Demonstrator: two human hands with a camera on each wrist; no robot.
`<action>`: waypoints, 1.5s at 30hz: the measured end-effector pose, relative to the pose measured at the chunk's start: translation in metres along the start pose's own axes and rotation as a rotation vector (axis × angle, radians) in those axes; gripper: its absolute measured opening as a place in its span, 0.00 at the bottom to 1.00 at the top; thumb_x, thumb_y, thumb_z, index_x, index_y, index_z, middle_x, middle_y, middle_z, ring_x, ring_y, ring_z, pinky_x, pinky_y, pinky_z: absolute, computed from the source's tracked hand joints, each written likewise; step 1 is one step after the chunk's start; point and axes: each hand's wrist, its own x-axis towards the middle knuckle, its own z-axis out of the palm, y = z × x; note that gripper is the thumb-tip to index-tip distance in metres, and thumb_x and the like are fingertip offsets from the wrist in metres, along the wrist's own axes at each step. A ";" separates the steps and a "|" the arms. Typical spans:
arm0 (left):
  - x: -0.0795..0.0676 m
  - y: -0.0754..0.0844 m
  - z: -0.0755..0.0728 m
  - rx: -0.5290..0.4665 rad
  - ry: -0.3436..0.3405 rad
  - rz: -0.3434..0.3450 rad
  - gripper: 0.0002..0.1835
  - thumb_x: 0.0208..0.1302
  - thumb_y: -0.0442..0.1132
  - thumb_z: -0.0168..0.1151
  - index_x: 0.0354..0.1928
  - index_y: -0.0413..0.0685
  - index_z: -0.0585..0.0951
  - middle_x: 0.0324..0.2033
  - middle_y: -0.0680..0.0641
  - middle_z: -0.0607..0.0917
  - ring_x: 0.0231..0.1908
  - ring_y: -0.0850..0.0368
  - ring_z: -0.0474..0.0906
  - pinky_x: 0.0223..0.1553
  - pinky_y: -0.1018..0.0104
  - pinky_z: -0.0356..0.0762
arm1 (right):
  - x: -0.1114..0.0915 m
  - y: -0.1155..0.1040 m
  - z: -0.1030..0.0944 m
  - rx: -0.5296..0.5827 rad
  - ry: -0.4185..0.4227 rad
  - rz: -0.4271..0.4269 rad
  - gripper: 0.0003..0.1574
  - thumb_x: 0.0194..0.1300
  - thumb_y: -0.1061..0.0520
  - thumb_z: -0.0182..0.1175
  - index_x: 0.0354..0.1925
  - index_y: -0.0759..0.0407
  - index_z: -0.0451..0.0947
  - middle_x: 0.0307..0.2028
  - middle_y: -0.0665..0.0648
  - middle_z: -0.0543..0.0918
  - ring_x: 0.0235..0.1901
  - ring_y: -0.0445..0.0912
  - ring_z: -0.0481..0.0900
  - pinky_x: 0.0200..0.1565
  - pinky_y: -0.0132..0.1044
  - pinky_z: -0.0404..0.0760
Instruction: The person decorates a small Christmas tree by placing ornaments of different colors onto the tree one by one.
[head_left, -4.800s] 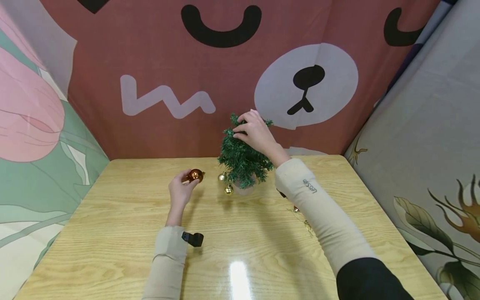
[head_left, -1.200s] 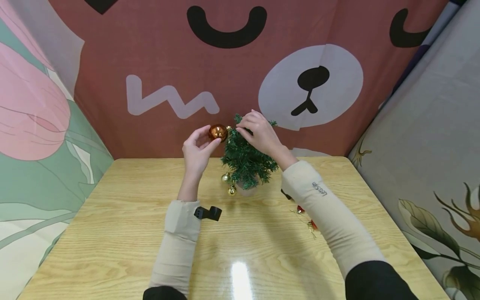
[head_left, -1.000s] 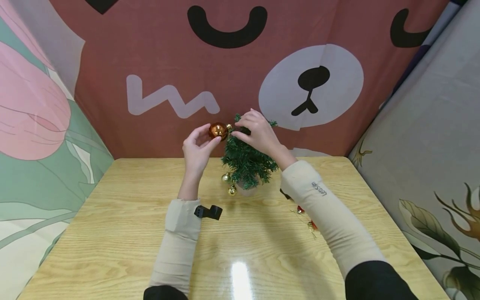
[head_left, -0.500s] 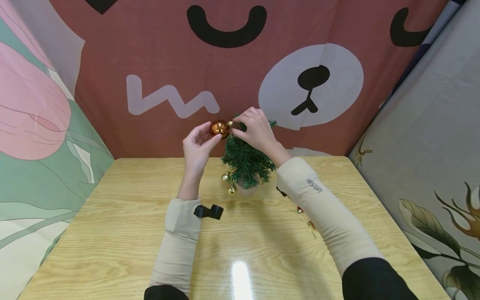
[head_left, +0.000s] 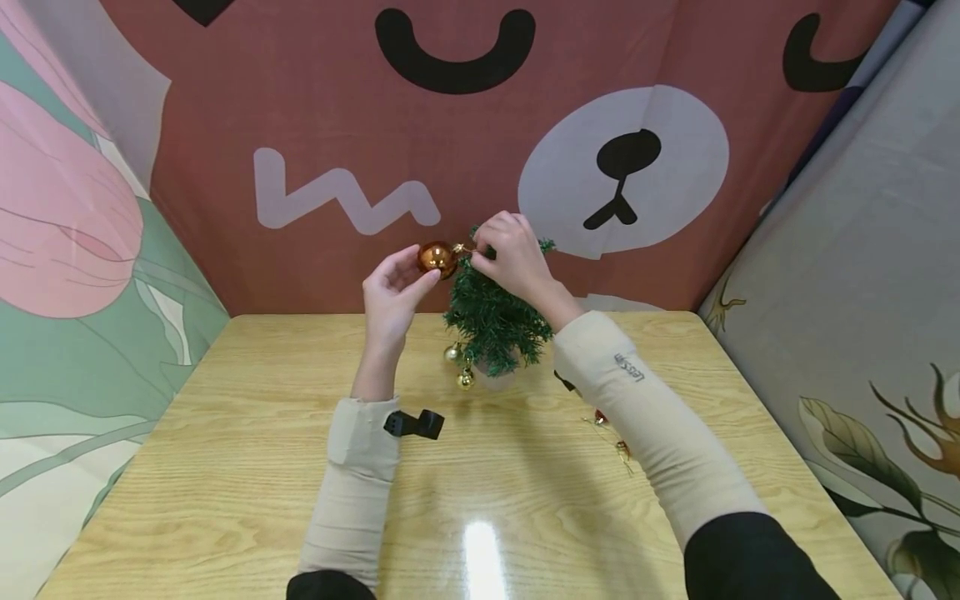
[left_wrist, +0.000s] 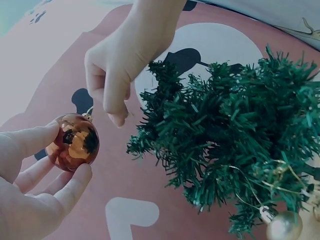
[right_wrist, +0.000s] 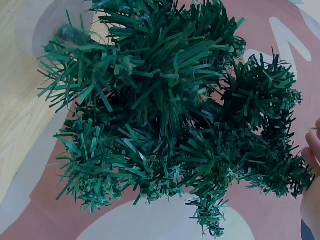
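Observation:
A shiny copper-orange Christmas bauble is gripped between the thumb and fingers of my left hand, raised to the left of a small green artificial Christmas tree. Its gold cap points right, toward my right hand. The right thumb and forefinger pinch the thin gold string at the cap. In the left wrist view the bauble sits at the left fingertips, the right hand just above. Branches fill the right wrist view, with a few fingertips at its right edge.
Two gold baubles hang low on the tree's left side. Small red ornaments with gold strings lie on the wooden table, partly hidden by the right sleeve. A printed cloth hangs behind the table.
My left hand has lifted the bauble from low over the table to beside the treetop. My right hand has moved from the branches to the bauble's string and now pinches it.

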 end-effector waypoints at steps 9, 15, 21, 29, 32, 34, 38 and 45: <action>0.001 -0.007 -0.004 0.021 0.013 -0.007 0.20 0.50 0.23 0.62 0.48 0.29 0.74 0.41 0.40 0.78 0.36 0.59 0.75 0.37 0.72 0.74 | 0.000 0.001 -0.005 0.092 -0.036 -0.029 0.10 0.51 0.67 0.59 0.18 0.60 0.71 0.18 0.54 0.74 0.25 0.48 0.70 0.45 0.44 0.67; 0.001 -0.009 -0.006 0.036 0.010 -0.015 0.20 0.51 0.23 0.62 0.49 0.29 0.74 0.41 0.40 0.78 0.36 0.59 0.75 0.38 0.72 0.74 | 0.001 0.004 -0.006 0.107 -0.084 -0.063 0.05 0.54 0.67 0.58 0.24 0.61 0.78 0.23 0.55 0.78 0.29 0.48 0.71 0.44 0.45 0.66; 0.001 -0.011 -0.007 0.048 0.005 -0.028 0.20 0.51 0.23 0.62 0.49 0.30 0.74 0.42 0.39 0.78 0.37 0.59 0.75 0.38 0.72 0.75 | 0.002 0.004 -0.008 0.024 -0.162 -0.073 0.09 0.56 0.65 0.56 0.31 0.60 0.84 0.27 0.55 0.80 0.33 0.48 0.72 0.44 0.46 0.66; 0.001 -0.014 -0.006 0.072 -0.005 -0.036 0.21 0.50 0.24 0.63 0.49 0.31 0.74 0.44 0.38 0.78 0.38 0.59 0.75 0.38 0.72 0.74 | 0.004 0.003 -0.008 0.045 -0.216 -0.006 0.19 0.64 0.58 0.48 0.25 0.59 0.83 0.27 0.53 0.81 0.35 0.48 0.71 0.47 0.45 0.63; 0.001 -0.014 -0.006 0.083 -0.008 -0.044 0.21 0.51 0.25 0.63 0.49 0.32 0.75 0.45 0.39 0.78 0.39 0.59 0.75 0.38 0.72 0.74 | 0.005 0.002 -0.008 0.060 -0.227 0.024 0.24 0.67 0.56 0.47 0.18 0.60 0.79 0.25 0.54 0.80 0.35 0.48 0.71 0.47 0.46 0.63; 0.001 -0.014 -0.006 0.087 -0.009 -0.041 0.21 0.51 0.25 0.63 0.49 0.32 0.75 0.45 0.39 0.78 0.39 0.58 0.75 0.39 0.72 0.74 | 0.006 0.002 -0.009 0.059 -0.239 0.040 0.22 0.66 0.56 0.48 0.19 0.60 0.80 0.25 0.54 0.80 0.35 0.48 0.70 0.47 0.46 0.63; 0.001 -0.016 -0.007 0.089 -0.008 -0.039 0.21 0.51 0.26 0.63 0.50 0.32 0.75 0.45 0.39 0.78 0.39 0.58 0.75 0.38 0.72 0.74 | 0.008 0.001 -0.011 0.030 -0.293 0.067 0.13 0.64 0.57 0.53 0.30 0.59 0.84 0.29 0.53 0.81 0.38 0.48 0.70 0.47 0.47 0.63; -0.001 -0.020 -0.008 0.079 -0.003 -0.069 0.21 0.51 0.26 0.63 0.50 0.32 0.75 0.45 0.39 0.77 0.38 0.58 0.74 0.38 0.72 0.74 | 0.012 -0.003 -0.012 0.007 -0.365 0.083 0.08 0.59 0.58 0.59 0.36 0.57 0.83 0.30 0.53 0.81 0.36 0.47 0.70 0.47 0.47 0.63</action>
